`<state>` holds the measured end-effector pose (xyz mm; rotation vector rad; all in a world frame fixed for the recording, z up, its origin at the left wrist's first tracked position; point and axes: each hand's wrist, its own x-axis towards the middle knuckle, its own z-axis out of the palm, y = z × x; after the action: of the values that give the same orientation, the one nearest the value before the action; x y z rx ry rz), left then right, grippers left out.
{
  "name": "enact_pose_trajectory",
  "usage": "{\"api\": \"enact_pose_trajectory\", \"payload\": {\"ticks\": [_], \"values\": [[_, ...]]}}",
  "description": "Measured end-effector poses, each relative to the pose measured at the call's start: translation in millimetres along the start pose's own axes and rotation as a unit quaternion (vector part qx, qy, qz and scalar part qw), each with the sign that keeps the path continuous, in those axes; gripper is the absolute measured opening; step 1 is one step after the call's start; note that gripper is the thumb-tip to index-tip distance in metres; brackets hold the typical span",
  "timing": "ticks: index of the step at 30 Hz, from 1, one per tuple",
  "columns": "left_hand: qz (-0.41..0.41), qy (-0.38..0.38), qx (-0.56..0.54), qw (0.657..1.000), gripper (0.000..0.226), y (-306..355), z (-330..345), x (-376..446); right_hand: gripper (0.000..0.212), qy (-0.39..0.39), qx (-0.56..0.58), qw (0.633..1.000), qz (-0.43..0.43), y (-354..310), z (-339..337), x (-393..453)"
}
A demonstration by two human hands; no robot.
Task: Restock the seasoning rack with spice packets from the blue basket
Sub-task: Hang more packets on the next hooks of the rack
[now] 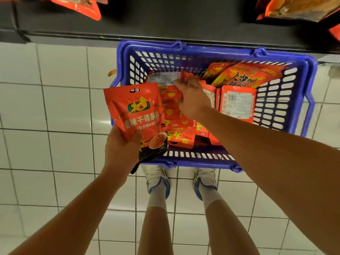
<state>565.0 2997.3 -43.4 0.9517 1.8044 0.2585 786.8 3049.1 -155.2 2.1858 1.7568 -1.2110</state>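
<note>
Inside the blue basket [303, 100], red spice packets [237, 102] lie heaped.

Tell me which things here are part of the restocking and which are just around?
Part of the job:
- blue basket
- spice packet gripped by the left hand
- right hand grasping a packet in the basket
- other packets in the basket
- hanging packets on the rack

Just around:
- white tiled floor
- the person's shoes
</note>
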Motion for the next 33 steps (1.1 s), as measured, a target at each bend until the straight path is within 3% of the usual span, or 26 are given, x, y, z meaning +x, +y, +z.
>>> {"api": "enact_pose_trajectory", "payload": {"ticks": [3, 7, 10, 13, 15, 17, 21, 27, 30, 33], "values": [[-0.008, -0.009, -0.026, 1.000, 0.018, -0.8, -3.9, -3.3, 0.027, 0.034, 0.034, 0.999, -0.005, -8.0, -4.2, 5.2], [-0.024, -0.009, -0.070, 0.997, 0.023, 8.4, -10.8, -8.8, 0.021, 0.097, 0.148, 0.983, 0.041, -5.9, -31.1, -10.6], [-0.033, -0.012, -0.113, 0.993, 0.027, 21.5, -15.9, -14.9, 0.026, 0.096, 0.368, 0.917, 0.118, 2.8, -68.6, -38.1], [-0.035, -0.030, -0.154, 0.987, 0.030, 41.0, -21.0, -27.4, 0.013, 0.082, 0.506, 0.843, 0.164, 4.0, -107.6, -74.9], [-0.036, -0.043, -0.183, 0.981, 0.031, 61.1, -25.7, -39.8, 0.027, 0.083, 0.557, 0.801, 0.204, 0.5, -134.2, -99.9], [-0.033, -0.055, -0.212, 0.975, 0.032, 85.3, -33.3, -56.5, 0.041, 0.084, 0.577, 0.783, 0.217, -8.1, -161.4, -123.6], [-0.012, -0.063, -0.258, 0.964, 0.028, 138.6, -57.9, -100.8, 0.057, 0.073, 0.594, 0.783, 0.169, -31.9, -222.0, -170.5], [0.003, -0.040, -0.276, 0.960, 0.038, 221.7, -119.8, -193.2, 0.012, 0.114, 0.557, 0.821, 0.055, -87.9, -327.9, -256.7], [0.035, -0.022, -0.269, 0.962, 0.025, 263.4, -155.7, -247.7, 0.012, 0.132, 0.531, 0.837, 0.008, -121.3, -391.4, -308.8], [0.078, -0.018, -0.282, 0.956, 0.011, 308.8, -195.8, -303.2, 0.011, 0.152, 0.535, 0.831, -0.010, -154.4, -454.8, -364.0]]}}
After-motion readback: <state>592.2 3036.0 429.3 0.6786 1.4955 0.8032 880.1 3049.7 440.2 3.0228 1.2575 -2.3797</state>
